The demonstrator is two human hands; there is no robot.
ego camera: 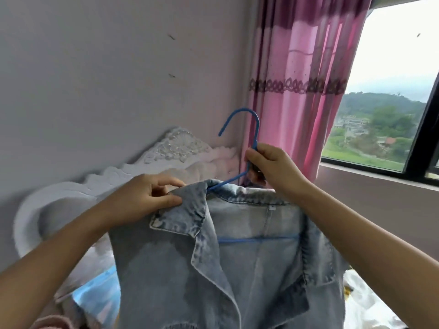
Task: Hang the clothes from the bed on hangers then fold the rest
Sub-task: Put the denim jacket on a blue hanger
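Denim jacket [237, 276], pale blue and washed out, hangs in front of the person, held up above the bed with its front open and its lapels falling to either side. It sits on a blue hanger [257, 131], whose lower bar shows across the inside of the back and whose left arm runs out from under the collar [180, 217]. The left hand [147, 198] pinches the top edge of the collar's left side between thumb and fingers. The right hand [270, 165] is curled round the hanger's neck just below the hook, which stands free above it.

Below the jacket on the left lie a light blue cloth [99, 295] and a bit of something pink [52, 321]. At the lower right is something white and crumpled [365, 305], perhaps a plastic bag, though it is too blurred to be sure. Behind the hands rises a white carved headboard [114, 176] against a plain pale wall [95, 67]. To the right hangs a pink curtain [297, 79] with a dark patterned band, beside a window [392, 91] that looks out on green hills and houses.
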